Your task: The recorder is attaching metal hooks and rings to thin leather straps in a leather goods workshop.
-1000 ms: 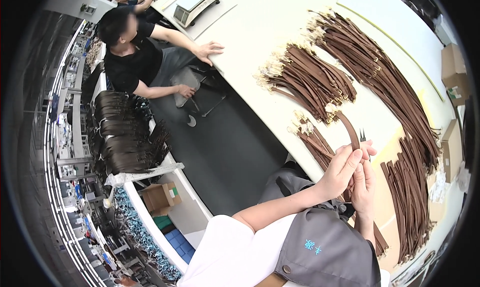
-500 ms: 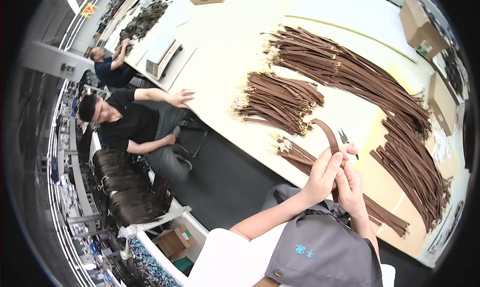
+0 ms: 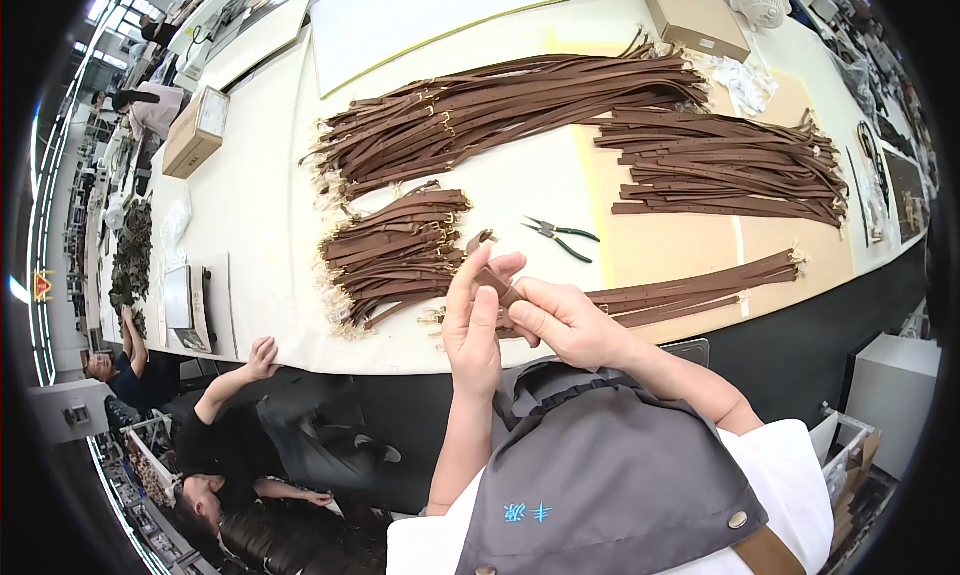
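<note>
Between my two hands is a brown strap (image 3: 499, 285), held just above the table's near edge. My left hand (image 3: 474, 325) pinches it with the thumb in front and the fingers raised behind. My right hand (image 3: 568, 322) grips its other side with thumb and bent fingers, close against the left. The rest of the strap is largely hidden by my hands. Past them, to the left, lies a bundle of shorter brown straps (image 3: 395, 245) with gold-coloured metal fittings. Green-handled pliers (image 3: 562, 237) lie on the table just beyond my right hand, touched by neither hand.
A long strap pile (image 3: 500, 110) stretches across the back, another pile (image 3: 725, 165) lies right, and a few straps (image 3: 700, 287) run along the near edge. Cardboard boxes (image 3: 695, 20) and a small fan (image 3: 760, 2) stand behind. A seated person's hand (image 3: 262, 358) rests on the table edge at left.
The view has swung to the right, so the table now lies level across it. The strap's long curved end that stood out beyond my hands now shows only as a short piece.
</note>
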Action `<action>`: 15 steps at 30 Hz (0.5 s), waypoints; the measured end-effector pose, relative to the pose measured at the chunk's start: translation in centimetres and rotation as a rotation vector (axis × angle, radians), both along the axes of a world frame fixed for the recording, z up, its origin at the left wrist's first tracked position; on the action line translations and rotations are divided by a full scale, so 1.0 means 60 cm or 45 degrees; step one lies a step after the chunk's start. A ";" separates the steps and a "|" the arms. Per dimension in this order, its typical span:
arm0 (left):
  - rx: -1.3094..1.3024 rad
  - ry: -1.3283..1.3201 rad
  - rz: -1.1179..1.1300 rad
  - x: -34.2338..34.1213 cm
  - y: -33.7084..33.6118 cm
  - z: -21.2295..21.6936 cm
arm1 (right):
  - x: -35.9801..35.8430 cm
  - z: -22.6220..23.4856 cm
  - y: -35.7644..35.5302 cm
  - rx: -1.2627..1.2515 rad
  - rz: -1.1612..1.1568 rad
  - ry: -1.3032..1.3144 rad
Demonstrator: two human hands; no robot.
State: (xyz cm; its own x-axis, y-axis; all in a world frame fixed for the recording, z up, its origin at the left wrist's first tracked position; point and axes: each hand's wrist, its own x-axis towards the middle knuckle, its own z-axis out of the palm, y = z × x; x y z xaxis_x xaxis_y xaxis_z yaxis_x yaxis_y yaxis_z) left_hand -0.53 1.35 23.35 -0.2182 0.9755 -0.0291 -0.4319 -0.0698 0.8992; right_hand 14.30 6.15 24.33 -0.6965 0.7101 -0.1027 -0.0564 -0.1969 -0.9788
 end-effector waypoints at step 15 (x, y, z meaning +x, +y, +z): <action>0.054 -0.404 0.353 -0.083 0.037 -0.014 | 0.006 -0.035 -0.006 -0.058 0.135 0.008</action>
State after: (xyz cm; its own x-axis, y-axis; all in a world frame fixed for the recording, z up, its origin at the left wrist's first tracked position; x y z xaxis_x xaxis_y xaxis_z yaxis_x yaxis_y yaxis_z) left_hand -5.51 3.58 22.54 -0.4593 0.8829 -0.0980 -0.6466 -0.2566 0.7183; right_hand 14.68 5.77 22.25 -0.7683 0.6269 -0.1291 -0.0386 -0.2466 -0.9683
